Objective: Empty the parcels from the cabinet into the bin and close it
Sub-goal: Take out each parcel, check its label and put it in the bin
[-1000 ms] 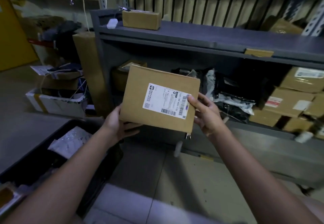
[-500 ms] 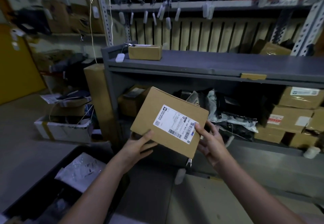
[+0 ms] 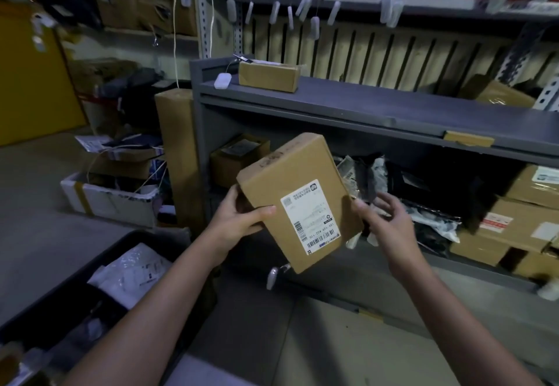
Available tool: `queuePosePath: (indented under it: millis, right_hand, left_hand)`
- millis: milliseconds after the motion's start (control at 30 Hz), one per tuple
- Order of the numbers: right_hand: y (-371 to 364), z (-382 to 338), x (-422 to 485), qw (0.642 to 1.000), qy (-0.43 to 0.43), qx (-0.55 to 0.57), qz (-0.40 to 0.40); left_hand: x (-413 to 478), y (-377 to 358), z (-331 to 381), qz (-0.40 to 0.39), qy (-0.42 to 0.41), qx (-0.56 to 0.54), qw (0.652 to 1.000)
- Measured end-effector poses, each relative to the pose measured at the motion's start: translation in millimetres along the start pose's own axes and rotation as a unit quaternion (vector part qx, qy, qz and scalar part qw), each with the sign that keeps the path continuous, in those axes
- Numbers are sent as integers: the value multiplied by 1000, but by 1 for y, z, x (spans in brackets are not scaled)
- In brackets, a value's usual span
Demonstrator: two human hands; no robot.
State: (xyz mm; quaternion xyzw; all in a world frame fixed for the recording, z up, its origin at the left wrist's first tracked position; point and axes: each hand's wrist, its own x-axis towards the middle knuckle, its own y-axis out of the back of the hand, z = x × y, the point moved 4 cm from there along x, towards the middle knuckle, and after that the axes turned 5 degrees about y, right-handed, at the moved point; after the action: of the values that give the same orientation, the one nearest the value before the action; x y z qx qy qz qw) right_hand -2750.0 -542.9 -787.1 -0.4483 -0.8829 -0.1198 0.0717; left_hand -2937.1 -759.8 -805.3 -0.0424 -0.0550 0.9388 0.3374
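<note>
The white shipping label on the cardboard parcel bears a sideways number that looks like "169 159 402 170" beside barcodes, while its small print and the labels on the right-hand boxes are too blurred to read.

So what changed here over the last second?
The cardboard box was turned clockwise, its label now sideways. The left hand shifted to grip its left side; the right hand opened beside its right edge. The cabinet parcels and bin stayed put.
</note>
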Motion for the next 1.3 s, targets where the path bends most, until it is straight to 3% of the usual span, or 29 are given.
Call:
queuePosePath:
  millis: [67,200,367,500,633,733,833,900,967,1167,1300]
  right_hand:
    - [5,-8,9,1000,0,-7,8]
    - [-3,-9,15,981,-167,43,-87]
    - [-6,17,4,942,-277,62,-182]
    - [-8,24,-1,920,-315,91,-214]
    - [-8,25,-3,923,-301,123,-204]
    - [-11,26,-6,921,-268,196,-205]
    - [-14,26,-4,930,-203,203,-229]
    - [-17,27,-6,933,-183,206,-231]
    - [-23,28,-10,930,-174,213,-242]
    - [-32,26,-18,932,-155,193,-264]
    - [-31,19,-15,968,-99,56,-225]
  left_hand:
    - [-1,-2,5,2,-20,38,999]
    - [-8,-14,8,-20,-95,175,980]
    - [-25,-22,6,-57,-187,350,916]
    - [-35,-27,5,-51,-235,439,866]
    - [-34,-26,-1,-41,-249,458,852]
    - [-26,-16,-9,6,-188,406,894]
    - [-14,5,-12,92,-16,183,979]
    - [-9,11,-18,81,135,-14,987]
    - [-11,9,-20,30,206,-61,976]
    - [-16,10,-16,-2,145,-8,989]
    - [-14,8,-5,22,71,37,997]
